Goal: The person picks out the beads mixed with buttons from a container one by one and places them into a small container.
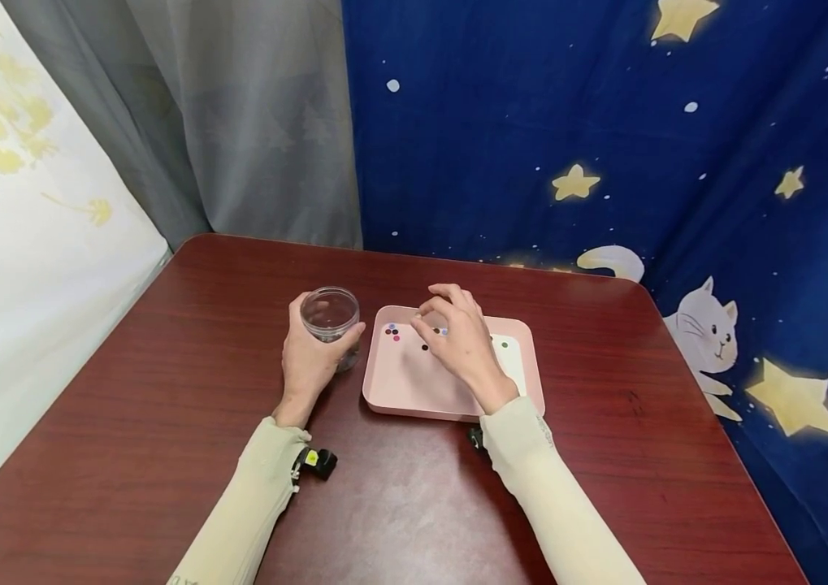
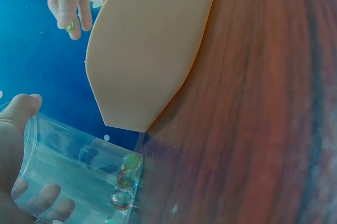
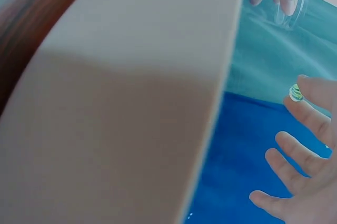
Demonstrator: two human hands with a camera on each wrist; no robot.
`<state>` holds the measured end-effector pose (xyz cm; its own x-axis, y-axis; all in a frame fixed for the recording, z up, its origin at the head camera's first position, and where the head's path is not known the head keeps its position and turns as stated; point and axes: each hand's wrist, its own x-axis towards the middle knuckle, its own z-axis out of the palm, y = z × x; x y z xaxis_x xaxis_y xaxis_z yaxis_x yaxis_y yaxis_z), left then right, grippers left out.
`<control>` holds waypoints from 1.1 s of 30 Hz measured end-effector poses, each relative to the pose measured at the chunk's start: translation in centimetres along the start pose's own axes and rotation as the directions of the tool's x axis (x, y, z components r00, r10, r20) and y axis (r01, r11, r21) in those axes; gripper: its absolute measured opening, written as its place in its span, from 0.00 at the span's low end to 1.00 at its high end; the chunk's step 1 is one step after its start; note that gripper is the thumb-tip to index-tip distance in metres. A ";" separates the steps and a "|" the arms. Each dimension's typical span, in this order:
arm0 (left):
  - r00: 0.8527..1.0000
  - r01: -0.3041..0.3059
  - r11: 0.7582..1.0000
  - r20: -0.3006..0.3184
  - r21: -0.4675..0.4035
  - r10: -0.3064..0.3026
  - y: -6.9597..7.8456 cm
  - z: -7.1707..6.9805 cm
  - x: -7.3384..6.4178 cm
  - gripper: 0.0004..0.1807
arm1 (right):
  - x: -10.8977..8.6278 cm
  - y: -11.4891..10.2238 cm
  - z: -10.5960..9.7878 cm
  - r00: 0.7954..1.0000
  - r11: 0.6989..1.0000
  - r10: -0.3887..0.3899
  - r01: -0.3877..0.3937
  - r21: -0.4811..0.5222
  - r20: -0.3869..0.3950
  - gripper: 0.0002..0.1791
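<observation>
My left hand (image 1: pixel 309 359) grips a clear round jar (image 1: pixel 331 318) from its left side, thumb across the near side, on the table left of the tray. Several glass marbles (image 2: pixel 125 178) lie at the jar's bottom in the left wrist view. Over the pink tray (image 1: pixel 414 390), my right hand (image 1: pixel 463 340) pinches one green-and-yellow marble (image 3: pixel 296 93) between thumb and forefinger. The other fingers of that hand spread apart from it. Small coloured round pieces (image 1: pixel 392 331) sit in the tray's far left corner, and more lie partly hidden behind the right hand.
The tray stands on a dark red wooden table (image 1: pixel 399 504). A white area (image 1: pixel 512 366) shows on the right of its floor. A grey curtain (image 1: pixel 260 122) and a blue starry curtain (image 1: pixel 487 138) hang behind the table, with a white cloth (image 1: pixel 26 268) at the left.
</observation>
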<state>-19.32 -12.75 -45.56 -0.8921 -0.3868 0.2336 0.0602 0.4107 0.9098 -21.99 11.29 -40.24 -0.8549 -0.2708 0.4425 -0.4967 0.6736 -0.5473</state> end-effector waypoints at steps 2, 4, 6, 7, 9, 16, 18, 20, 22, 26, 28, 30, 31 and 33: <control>1.000 -0.002 1.000 -0.001 0.000 0.002 0.0 0.1 0.0 0.52 | 0.0 -0.2 0.1 1.000 1.000 -0.004 0.004 -0.002 0.002 0.05; 1.000 -0.006 1.000 -0.003 -0.002 0.006 0.0 0.1 0.0 0.52 | 0.0 -0.6 0.2 1.000 1.000 -0.015 0.015 -0.005 0.006 0.05; 1.000 -0.012 1.000 -0.006 -0.005 0.012 0.1 0.0 0.0 0.52 | 0.1 -0.9 0.4 0.999 0.999 -0.032 0.032 -0.012 0.013 0.06; 1.000 -0.014 1.000 -0.006 -0.008 0.014 0.1 0.0 0.0 0.52 | 0.1 -1.1 0.4 0.999 0.999 -0.042 0.042 -0.015 0.015 0.06; 1.000 -0.015 1.000 -0.006 -0.006 0.015 0.1 0.0 0.0 0.53 | 0.1 -1.4 0.5 0.998 0.998 -0.060 0.061 -0.018 0.020 0.06; 1.000 -0.019 1.000 0.002 0.002 0.019 0.1 -0.1 0.0 0.54 | 0.1 -2.2 0.8 0.996 0.996 -0.092 0.092 -0.002 0.010 0.06; 1.000 -0.019 1.000 0.001 -0.002 0.019 0.1 0.0 0.0 0.54 | 0.1 -2.3 0.8 0.995 0.995 -0.095 0.095 0.006 0.005 0.06; 1.000 -0.016 1.000 0.002 -0.001 0.016 0.2 0.0 0.0 0.54 | 0.2 -2.5 0.9 0.995 0.995 -0.098 0.098 0.012 -0.002 0.06; 1.000 -0.008 1.000 0.003 0.009 0.008 0.1 0.0 -0.1 0.54 | 0.3 -2.6 1.0 0.995 0.995 -0.099 0.099 0.013 -0.004 0.06; 1.000 0.006 1.000 0.003 0.019 -0.006 0.1 0.0 -0.1 0.54 | 0.4 -2.8 1.3 0.995 0.994 -0.105 0.105 0.012 0.000 0.06; 1.000 0.005 1.000 0.002 0.017 -0.005 0.1 0.0 -0.1 0.54 | 0.5 -3.0 1.4 0.994 0.994 -0.109 0.109 0.015 0.004 0.05; 1.000 0.001 1.000 0.002 0.011 -0.001 0.1 0.0 -0.1 0.54 | 0.6 -3.2 1.4 0.994 0.993 -0.114 0.113 0.024 0.006 0.05; 1.000 -0.001 1.000 0.002 0.009 0.001 0.1 0.0 -0.1 0.54 | 0.7 -3.2 1.5 0.993 0.993 -0.115 0.114 0.028 0.005 0.05; 1.000 -0.004 1.000 0.000 0.009 0.004 0.1 0.0 -0.1 0.54 | 0.8 -3.4 1.6 0.993 0.993 -0.116 0.116 0.036 0.004 0.05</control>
<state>-19.26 -12.68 -45.44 -0.8919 -0.3849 0.2372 0.0597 0.4199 0.9056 -21.25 7.67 -39.10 -0.7919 -0.3502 0.5003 -0.5977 0.6127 -0.5171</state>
